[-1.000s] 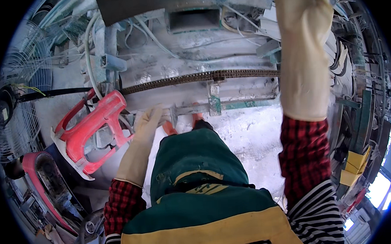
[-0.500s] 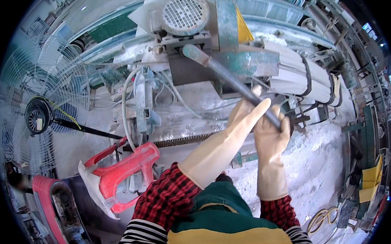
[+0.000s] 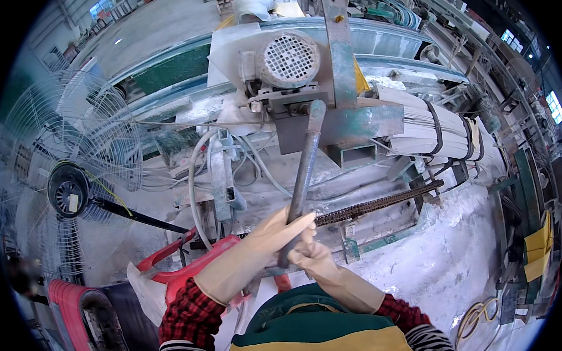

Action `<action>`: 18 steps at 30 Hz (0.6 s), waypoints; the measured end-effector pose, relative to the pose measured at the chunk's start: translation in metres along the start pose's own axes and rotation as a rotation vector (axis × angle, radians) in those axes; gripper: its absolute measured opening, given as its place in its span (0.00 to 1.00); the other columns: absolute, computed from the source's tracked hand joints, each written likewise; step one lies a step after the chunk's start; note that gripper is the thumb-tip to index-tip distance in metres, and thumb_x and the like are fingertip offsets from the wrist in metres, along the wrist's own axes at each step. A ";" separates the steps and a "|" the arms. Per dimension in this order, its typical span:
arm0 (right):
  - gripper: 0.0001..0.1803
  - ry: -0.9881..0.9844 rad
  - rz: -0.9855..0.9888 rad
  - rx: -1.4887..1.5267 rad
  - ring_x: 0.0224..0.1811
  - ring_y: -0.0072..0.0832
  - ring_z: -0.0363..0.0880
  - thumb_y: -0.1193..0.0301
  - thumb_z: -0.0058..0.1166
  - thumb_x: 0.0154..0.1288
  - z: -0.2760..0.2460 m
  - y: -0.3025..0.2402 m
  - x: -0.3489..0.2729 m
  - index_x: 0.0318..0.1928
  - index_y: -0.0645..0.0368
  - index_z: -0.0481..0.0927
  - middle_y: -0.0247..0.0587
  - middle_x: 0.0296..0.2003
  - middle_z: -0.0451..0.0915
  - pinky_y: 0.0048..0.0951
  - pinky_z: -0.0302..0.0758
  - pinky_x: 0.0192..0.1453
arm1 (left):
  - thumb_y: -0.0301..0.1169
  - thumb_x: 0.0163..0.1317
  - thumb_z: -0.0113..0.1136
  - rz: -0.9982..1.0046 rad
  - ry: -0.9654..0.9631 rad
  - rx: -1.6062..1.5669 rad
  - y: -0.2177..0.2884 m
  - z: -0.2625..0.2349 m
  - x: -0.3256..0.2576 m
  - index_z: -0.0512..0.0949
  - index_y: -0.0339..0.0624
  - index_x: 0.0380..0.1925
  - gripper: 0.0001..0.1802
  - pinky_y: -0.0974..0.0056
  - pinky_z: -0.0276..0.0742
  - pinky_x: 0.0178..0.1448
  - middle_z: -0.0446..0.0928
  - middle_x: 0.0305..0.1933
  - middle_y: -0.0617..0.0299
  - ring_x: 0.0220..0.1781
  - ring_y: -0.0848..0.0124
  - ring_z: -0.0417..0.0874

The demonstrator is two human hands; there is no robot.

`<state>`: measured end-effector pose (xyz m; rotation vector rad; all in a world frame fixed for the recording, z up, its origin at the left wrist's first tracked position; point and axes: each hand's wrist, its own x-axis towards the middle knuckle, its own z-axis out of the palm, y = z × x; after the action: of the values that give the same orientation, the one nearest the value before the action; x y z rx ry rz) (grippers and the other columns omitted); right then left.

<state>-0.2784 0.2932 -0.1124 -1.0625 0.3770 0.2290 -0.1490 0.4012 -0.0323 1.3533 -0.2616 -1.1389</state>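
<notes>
Both my hands wear long cream rubber gloves. My left hand (image 3: 276,231) is closed round the lower half of a long grey metal bar (image 3: 305,168), thumb lying across it. Just below, my right hand (image 3: 317,261) has its fingers curled at the bar's lower end; part of that grip is hidden. The bar stands tilted, its worn upper end beside the bracket under a dusty electric motor (image 3: 288,61). A greenish steel beam (image 3: 370,121) runs right from that bracket.
A caged fan (image 3: 69,190) stands at left, above a red plastic stool (image 3: 197,266). A roller chain (image 3: 378,207) stretches across behind my hands. Strapped pale strips (image 3: 418,127) lie at right. Hoses (image 3: 195,180) hang left of the motor, and a coiled hose (image 3: 476,318) rests at lower right.
The bar has swung from a left-leaning slant to leaning slightly right. Both hands have come left and closer to my body with it. The view has shifted, with the motor lower in it.
</notes>
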 end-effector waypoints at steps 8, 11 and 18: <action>0.17 -0.346 -0.496 -0.911 0.48 0.41 0.84 0.61 0.49 0.73 0.059 -0.039 0.075 0.51 0.61 0.79 0.53 0.45 0.83 0.37 0.78 0.52 | 0.35 0.69 0.61 0.629 0.546 0.566 -0.043 -0.074 -0.050 0.71 0.36 0.64 0.26 0.65 0.80 0.55 0.81 0.53 0.50 0.54 0.71 0.82; 0.15 -0.308 -0.398 -0.798 0.39 0.42 0.84 0.60 0.56 0.70 0.108 -0.071 0.087 0.44 0.60 0.82 0.49 0.38 0.84 0.38 0.77 0.42 | 0.31 0.73 0.53 0.661 0.730 0.016 -0.048 -0.083 -0.080 0.64 0.38 0.71 0.27 0.63 0.77 0.62 0.72 0.67 0.48 0.63 0.62 0.77; 0.17 -0.388 -0.438 -0.766 0.31 0.41 0.81 0.59 0.54 0.72 0.122 -0.098 0.087 0.40 0.62 0.83 0.48 0.28 0.83 0.36 0.75 0.37 | 0.39 0.78 0.43 1.023 0.934 -0.504 -0.023 -0.064 -0.037 0.63 0.39 0.70 0.26 0.57 0.75 0.65 0.69 0.68 0.46 0.63 0.59 0.77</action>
<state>-0.1403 0.3550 -0.0169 -1.7781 -0.3322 0.1814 -0.1311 0.4740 -0.0533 0.9403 0.0436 0.3117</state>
